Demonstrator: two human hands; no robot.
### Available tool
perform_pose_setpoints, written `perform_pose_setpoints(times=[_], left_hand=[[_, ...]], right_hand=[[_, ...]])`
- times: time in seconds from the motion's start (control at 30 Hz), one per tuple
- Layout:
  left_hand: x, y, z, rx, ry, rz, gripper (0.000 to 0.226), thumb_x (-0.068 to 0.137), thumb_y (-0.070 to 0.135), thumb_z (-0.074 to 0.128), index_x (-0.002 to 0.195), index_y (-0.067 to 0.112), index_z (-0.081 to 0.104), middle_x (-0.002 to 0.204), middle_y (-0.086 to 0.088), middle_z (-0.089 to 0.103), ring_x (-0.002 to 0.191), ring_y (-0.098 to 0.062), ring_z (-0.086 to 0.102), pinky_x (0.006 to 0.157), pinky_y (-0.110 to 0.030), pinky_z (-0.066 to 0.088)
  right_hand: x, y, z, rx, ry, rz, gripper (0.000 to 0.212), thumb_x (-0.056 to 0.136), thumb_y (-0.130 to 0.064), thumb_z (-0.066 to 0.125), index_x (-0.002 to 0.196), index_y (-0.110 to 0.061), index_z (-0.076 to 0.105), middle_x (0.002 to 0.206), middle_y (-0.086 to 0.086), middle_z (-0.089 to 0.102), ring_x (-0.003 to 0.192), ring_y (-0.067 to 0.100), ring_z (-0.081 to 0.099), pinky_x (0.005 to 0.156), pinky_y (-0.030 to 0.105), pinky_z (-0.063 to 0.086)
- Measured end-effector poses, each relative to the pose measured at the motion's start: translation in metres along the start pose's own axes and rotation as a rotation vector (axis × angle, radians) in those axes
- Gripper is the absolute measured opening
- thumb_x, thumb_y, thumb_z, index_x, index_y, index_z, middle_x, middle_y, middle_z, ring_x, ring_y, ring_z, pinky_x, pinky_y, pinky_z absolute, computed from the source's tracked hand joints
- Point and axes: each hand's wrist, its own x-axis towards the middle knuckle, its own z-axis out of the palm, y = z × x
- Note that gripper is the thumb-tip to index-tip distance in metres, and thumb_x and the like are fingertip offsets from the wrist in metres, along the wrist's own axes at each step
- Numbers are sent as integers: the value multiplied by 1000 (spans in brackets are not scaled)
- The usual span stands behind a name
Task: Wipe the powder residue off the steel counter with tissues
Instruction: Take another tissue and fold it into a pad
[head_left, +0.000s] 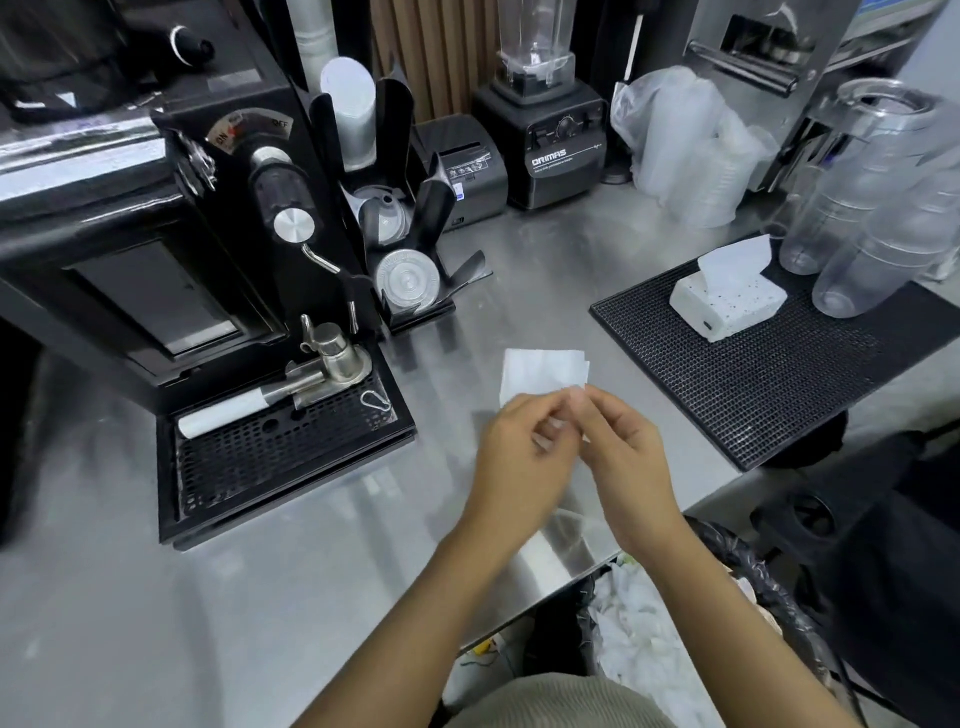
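Note:
A folded white tissue (540, 371) is held just above the steel counter (291, 566) at mid-frame. My left hand (519, 452) and my right hand (628, 457) meet at its near edge, fingertips pinching the paper together. Most of the tissue shows beyond my fingers; its near part is hidden by them. A white tissue pack (727, 304) with one sheet sticking up sits on a black rubber mat (753, 395) to the right. Faint pale smears show on the counter at the near left.
A black machine with a perforated drip tray (280, 457) stands at the left. Behind are a lid holder (405, 249), a receipt printer (467, 166) and a blender (550, 140). Stacked clear cups (872, 228) stand at the right. A bin with used tissues (649, 639) sits below the counter edge.

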Motion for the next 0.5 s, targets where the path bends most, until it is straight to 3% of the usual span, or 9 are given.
perform_pose_setpoints(times=[0.07, 0.1, 0.17, 0.23, 0.3, 0.37, 0.43, 0.5], left_hand=[[-2, 0, -1, -63, -191, -59, 25, 90, 6, 57, 105, 21, 70, 93, 0, 65, 77, -2, 57, 69, -10, 42], [-3, -1, -4, -127, -184, -92, 29, 90, 3, 56, 106, 23, 70, 94, 0, 67, 78, -3, 58, 71, -12, 44], [0, -5, -13, -243, 8, -171, 32, 89, 1, 59, 108, 24, 69, 97, 3, 68, 80, -4, 58, 74, -13, 46], [5, -13, -23, -233, 143, -302, 35, 85, 14, 70, 117, 26, 62, 106, 8, 62, 86, -3, 58, 76, -11, 46], [11, -22, -31, -291, 18, -492, 58, 75, 34, 80, 126, 30, 53, 114, 9, 61, 101, -5, 59, 86, -20, 47], [13, -27, -36, -408, -187, -644, 62, 68, 43, 82, 124, 28, 58, 114, 2, 68, 103, -14, 64, 90, -30, 43], [11, -29, -38, -536, -285, -702, 46, 73, 37, 77, 114, 17, 67, 109, -8, 71, 96, -21, 66, 89, -36, 46], [11, -31, -37, -652, -285, -722, 47, 75, 26, 75, 115, 4, 66, 111, -20, 69, 100, -33, 65, 95, -50, 48]], right_hand=[[1, 1, 0, 128, 32, 46, 25, 92, -22, 64, 104, 0, 67, 93, 17, 70, 89, 27, 68, 81, 39, 55], [2, 0, -2, 173, 62, 71, 24, 91, -17, 65, 107, 1, 66, 91, 15, 70, 86, 24, 67, 77, 36, 54], [5, 0, -8, 250, 82, 127, 25, 88, -4, 64, 113, 1, 64, 95, 14, 72, 84, 24, 69, 71, 32, 57], [5, -2, -12, 257, 58, 151, 29, 86, 5, 62, 115, 1, 64, 104, 14, 72, 83, 23, 71, 66, 29, 58], [5, -1, -14, 248, 47, 166, 34, 83, 5, 63, 117, 2, 64, 114, 17, 70, 88, 26, 71, 70, 32, 60], [5, 1, -14, 271, 39, 193, 38, 78, 1, 67, 116, 2, 65, 117, 22, 68, 93, 30, 69, 77, 39, 61], [5, 2, -14, 285, 25, 224, 41, 75, -1, 67, 115, 3, 64, 117, 25, 66, 94, 31, 69, 79, 41, 61], [4, 0, -13, 288, -9, 247, 43, 76, -4, 68, 118, 5, 63, 119, 26, 65, 95, 31, 69, 77, 40, 61]])
